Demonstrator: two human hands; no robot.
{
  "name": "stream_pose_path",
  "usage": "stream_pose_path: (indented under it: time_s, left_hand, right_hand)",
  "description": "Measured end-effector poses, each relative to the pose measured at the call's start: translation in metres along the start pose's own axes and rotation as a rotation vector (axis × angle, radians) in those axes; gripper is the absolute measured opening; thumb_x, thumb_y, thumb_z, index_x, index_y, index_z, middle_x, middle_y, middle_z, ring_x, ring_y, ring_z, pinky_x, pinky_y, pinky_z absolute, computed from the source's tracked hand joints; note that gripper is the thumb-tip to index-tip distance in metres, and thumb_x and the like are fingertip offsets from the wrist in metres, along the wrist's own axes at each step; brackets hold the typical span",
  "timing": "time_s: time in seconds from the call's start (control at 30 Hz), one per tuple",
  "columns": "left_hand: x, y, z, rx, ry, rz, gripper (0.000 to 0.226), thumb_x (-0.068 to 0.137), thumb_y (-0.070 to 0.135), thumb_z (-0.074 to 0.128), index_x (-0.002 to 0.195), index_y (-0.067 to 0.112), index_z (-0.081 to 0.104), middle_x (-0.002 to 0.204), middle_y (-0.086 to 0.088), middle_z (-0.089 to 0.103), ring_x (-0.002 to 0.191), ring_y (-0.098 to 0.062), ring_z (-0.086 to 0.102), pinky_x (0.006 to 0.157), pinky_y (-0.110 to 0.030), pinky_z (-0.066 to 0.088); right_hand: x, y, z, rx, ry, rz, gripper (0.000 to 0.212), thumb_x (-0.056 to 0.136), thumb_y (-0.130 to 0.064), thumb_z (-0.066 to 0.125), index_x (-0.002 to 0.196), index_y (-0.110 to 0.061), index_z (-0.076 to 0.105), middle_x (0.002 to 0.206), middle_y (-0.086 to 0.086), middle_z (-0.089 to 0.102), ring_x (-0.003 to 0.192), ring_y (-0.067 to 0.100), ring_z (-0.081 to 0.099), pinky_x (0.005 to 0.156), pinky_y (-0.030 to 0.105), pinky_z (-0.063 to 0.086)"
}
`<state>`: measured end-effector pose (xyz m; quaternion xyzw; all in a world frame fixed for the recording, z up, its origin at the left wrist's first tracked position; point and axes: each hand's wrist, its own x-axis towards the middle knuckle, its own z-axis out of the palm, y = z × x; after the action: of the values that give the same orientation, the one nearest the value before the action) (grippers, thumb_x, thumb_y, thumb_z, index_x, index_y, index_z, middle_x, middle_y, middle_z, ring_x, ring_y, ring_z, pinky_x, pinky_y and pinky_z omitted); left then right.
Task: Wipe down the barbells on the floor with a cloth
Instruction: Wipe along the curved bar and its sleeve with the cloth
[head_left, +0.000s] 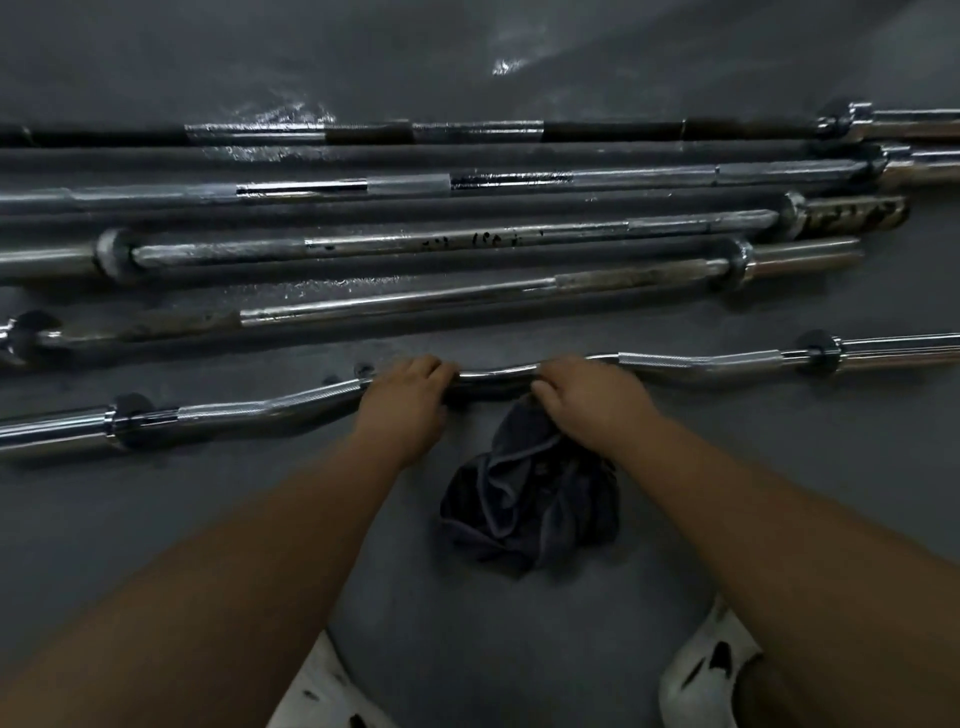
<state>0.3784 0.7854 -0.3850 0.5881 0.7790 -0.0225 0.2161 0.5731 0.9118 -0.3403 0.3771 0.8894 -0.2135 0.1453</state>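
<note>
- While both hands are on the shiny chrome wavy-shafted curl bar (691, 361), no wiping is under way; this looks like a bar being handled, perhaps turned or shifted, between passes.
- Left hand (405, 400): fingers curled over the curl bar's centre bend, gripping it.
- Right hand (592, 397): just beside the left on the same bend, fingers wrapped over the shaft.
- Crumpled dark grey cloth (530, 499): lies on the grey rubber floor (208, 519) on the near side of the curl bar, heaped between the forearms. Its top edge runs up under the right hand. I cannot tell whether the thumb also pinches it.
- Beyond the curl bar lie four long straight steel barbells, roughly parallel. The nearest of them (415, 304) shows brown rusty stretches on its grip zones; the next (467, 240) has dark specks along its shaft.
- Floor between those far bars glistens in patches, possibly damp. That hints at some cleaning there, but I cannot confirm which bars are done.
- Judgement: task is mid-way at best. The curl bar reads bright, though wiped or simply newer is unclear. The spotted straight bars likely need more work.
</note>
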Motion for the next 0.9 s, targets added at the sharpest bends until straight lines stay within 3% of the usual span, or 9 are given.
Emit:
stream_pose_path:
  time_s: [0.1, 0.17, 0.33, 0.4, 0.5, 0.8, 0.9]
  left_hand:
    - [0.013, -0.010, 0.001, 0.019, 0.009, 0.012, 0.042, 0.087, 0.030, 0.062, 0.128, 0.024, 0.055, 0.124, -0.004, 0.056, 0.112, -0.031, 0.053, 0.091, -0.039, 0.045]
    - [0.018, -0.012, 0.002, 0.012, 0.029, 0.019, 0.031, 0.088, 0.028, 0.061, 0.119, 0.022, 0.058, 0.116, -0.005, 0.058, 0.107, -0.031, 0.055, 0.083, -0.038, 0.046]
    - [0.019, -0.010, 0.000, 0.043, 0.041, 0.028, 0.020, 0.093, 0.027, 0.055, 0.112, 0.022, 0.061, 0.112, -0.003, 0.059, 0.103, -0.029, 0.056, 0.075, -0.036, 0.046]
    - [0.012, -0.007, 0.002, 0.055, 0.033, 0.034, 0.020, 0.096, 0.024, 0.053, 0.113, 0.021, 0.061, 0.113, -0.003, 0.059, 0.102, -0.030, 0.057, 0.075, -0.036, 0.047]
    - [-0.006, -0.001, 0.011, 0.054, -0.003, 0.043, 0.019, 0.097, 0.022, 0.051, 0.114, 0.022, 0.060, 0.111, -0.001, 0.059, 0.099, -0.027, 0.058, 0.071, -0.035, 0.047]
    - [-0.063, 0.009, 0.041, 0.047, -0.048, 0.112, 0.016, 0.085, 0.024, 0.067, 0.101, 0.026, 0.063, 0.099, 0.003, 0.057, 0.090, -0.024, 0.056, 0.053, -0.031, 0.045]
    - [-0.058, 0.005, 0.038, 0.047, -0.064, 0.168, 0.021, 0.092, 0.028, 0.060, 0.113, 0.026, 0.062, 0.109, 0.001, 0.056, 0.098, -0.026, 0.056, 0.062, -0.031, 0.042]
  right_hand:
    - [0.021, 0.004, 0.015, -0.197, 0.137, 0.024, 0.021, 0.084, -0.011, 0.057, 0.104, -0.014, 0.063, 0.107, 0.011, 0.058, 0.099, 0.036, 0.056, 0.069, 0.037, 0.042]
    - [0.028, 0.006, 0.026, -0.246, 0.148, 0.012, 0.025, 0.076, -0.007, 0.062, 0.100, -0.015, 0.064, 0.102, 0.010, 0.061, 0.096, 0.036, 0.056, 0.072, 0.038, 0.044]
    - [0.033, 0.005, 0.036, -0.256, 0.208, 0.050, 0.019, 0.080, -0.013, 0.067, 0.096, -0.019, 0.061, 0.100, 0.005, 0.063, 0.096, 0.032, 0.055, 0.073, 0.036, 0.039]
    - [0.031, 0.005, 0.036, -0.268, 0.180, 0.030, 0.017, 0.083, -0.016, 0.065, 0.099, -0.020, 0.060, 0.103, 0.004, 0.062, 0.099, 0.030, 0.054, 0.073, 0.036, 0.034]
    - [0.016, 0.007, 0.039, -0.263, 0.112, 0.003, 0.016, 0.087, -0.024, 0.064, 0.103, -0.021, 0.061, 0.108, 0.003, 0.062, 0.103, 0.030, 0.055, 0.080, 0.038, 0.038]
    - [-0.042, 0.007, 0.061, -0.317, 0.036, -0.053, 0.016, 0.081, -0.027, 0.072, 0.094, -0.025, 0.064, 0.098, -0.002, 0.065, 0.093, 0.025, 0.061, 0.077, 0.037, 0.040]
    - [-0.041, 0.008, 0.057, -0.314, -0.001, -0.099, 0.019, 0.089, -0.032, 0.062, 0.107, -0.027, 0.060, 0.112, -0.004, 0.061, 0.107, 0.024, 0.057, 0.085, 0.037, 0.036]
